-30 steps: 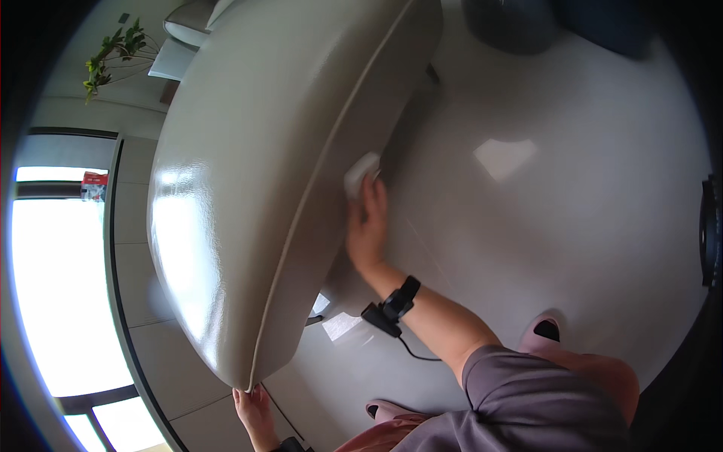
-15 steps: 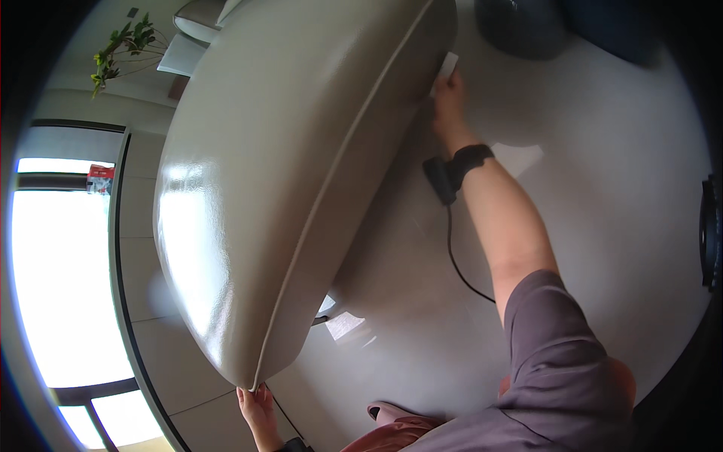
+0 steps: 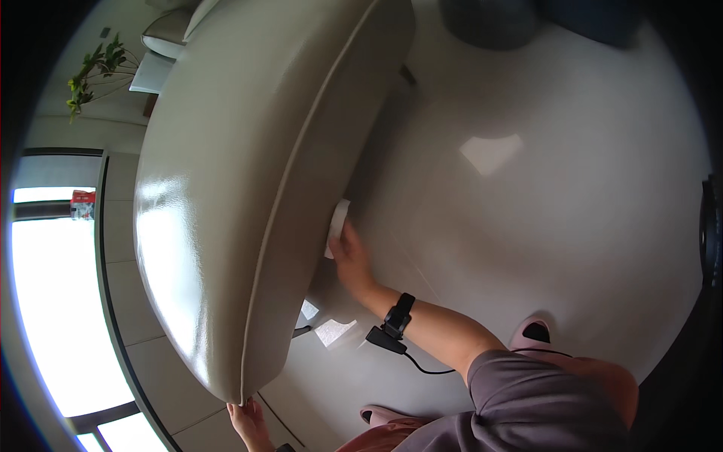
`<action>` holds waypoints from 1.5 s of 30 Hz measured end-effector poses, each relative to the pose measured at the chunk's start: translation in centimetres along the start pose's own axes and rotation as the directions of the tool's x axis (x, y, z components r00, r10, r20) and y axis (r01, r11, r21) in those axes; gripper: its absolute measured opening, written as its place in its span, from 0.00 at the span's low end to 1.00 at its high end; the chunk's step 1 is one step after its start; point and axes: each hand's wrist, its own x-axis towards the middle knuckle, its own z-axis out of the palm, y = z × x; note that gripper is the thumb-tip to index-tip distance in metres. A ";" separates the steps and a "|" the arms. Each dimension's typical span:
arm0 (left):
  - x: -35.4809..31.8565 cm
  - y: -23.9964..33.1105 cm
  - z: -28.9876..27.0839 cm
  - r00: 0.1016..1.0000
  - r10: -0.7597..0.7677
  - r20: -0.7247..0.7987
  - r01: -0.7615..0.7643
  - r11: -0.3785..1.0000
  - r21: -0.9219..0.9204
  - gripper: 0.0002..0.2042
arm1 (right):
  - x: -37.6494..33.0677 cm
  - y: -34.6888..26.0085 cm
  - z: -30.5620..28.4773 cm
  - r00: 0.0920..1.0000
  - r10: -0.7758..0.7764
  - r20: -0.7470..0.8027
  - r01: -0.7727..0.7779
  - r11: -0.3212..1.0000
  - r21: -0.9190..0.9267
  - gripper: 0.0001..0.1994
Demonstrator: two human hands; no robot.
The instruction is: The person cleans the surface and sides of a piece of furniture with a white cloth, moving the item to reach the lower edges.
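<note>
A large, glossy beige leather sofa [image 3: 226, 135] with a piped seam runs from the upper middle down to the lower left. Against its lower side panel, my right hand [image 3: 352, 260] presses a white sponge [image 3: 337, 227], fingers closed around it. That wrist wears a black strap with a small dark device [image 3: 388, 339] and a cable. At the sofa's near corner, my left hand [image 3: 250, 424] grips the tip with bent fingers, partly hidden by the corner. Dark sofa legs [image 3: 301, 331] show underneath.
Glossy grey floor [image 3: 527, 226] lies to the right. Dark rounded objects [image 3: 489, 19] stand at the top. Bright glass [image 3: 60, 316] lines the left, near a red packet [image 3: 83, 205]. A plant [image 3: 94, 71] is at upper left. My pink slippers [image 3: 531, 331] are below.
My right hand has slid the white sponge down along the sofa's side, toward me. My left hand stays at the corner. The view has shifted a little, and a second slipper now shows.
</note>
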 end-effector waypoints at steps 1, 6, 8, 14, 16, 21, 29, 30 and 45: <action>0.7 -0.2 -1.1 0.997 0.003 0.080 -0.005 1.000 0.027 0.08 | -0.1 0.1 0.3 0.999 0.029 -0.026 -0.027 0.997 0.071 0.24; 1.7 -0.4 -2.9 0.978 0.011 0.211 -0.023 0.998 0.053 0.09 | 7.3 -1.8 -0.4 0.947 -0.173 -0.270 0.169 0.985 -0.036 0.23; 0.6 0.2 -1.6 0.981 0.010 0.196 -0.017 0.999 0.034 0.09 | 14.1 -5.2 -2.5 0.939 -0.218 -0.267 0.242 0.968 0.060 0.21; -1.2 1.1 0.0 0.997 0.008 0.078 -0.009 1.000 0.017 0.08 | 20.1 -9.3 -6.2 0.988 -0.099 -0.120 0.085 0.990 -0.115 0.19; -0.5 0.8 -0.4 0.994 0.002 0.111 -0.002 1.000 0.001 0.09 | 16.8 -5.8 -4.8 0.979 -0.132 -0.154 0.115 0.987 -0.112 0.21; 0.1 0.2 -0.7 0.980 -0.018 0.198 0.027 0.999 -0.040 0.05 | -0.7 0.6 0.3 0.994 0.093 0.056 -0.099 0.987 0.123 0.22; -0.5 0.8 -0.1 0.995 -0.005 0.102 0.003 1.000 0.024 0.08 | 0.4 -2.3 1.3 0.981 0.147 -0.129 -0.140 0.988 0.060 0.23; -0.9 1.0 0.5 0.991 -0.013 0.135 0.011 1.000 0.010 0.08 | 3.8 -2.7 -0.3 0.994 0.014 -0.108 -0.003 0.995 0.102 0.21; -1.2 1.5 0.4 0.984 -0.025 0.178 0.031 0.999 -0.032 0.11 | -15.4 2.2 6.5 0.946 0.313 0.080 -0.313 0.950 -0.013 0.25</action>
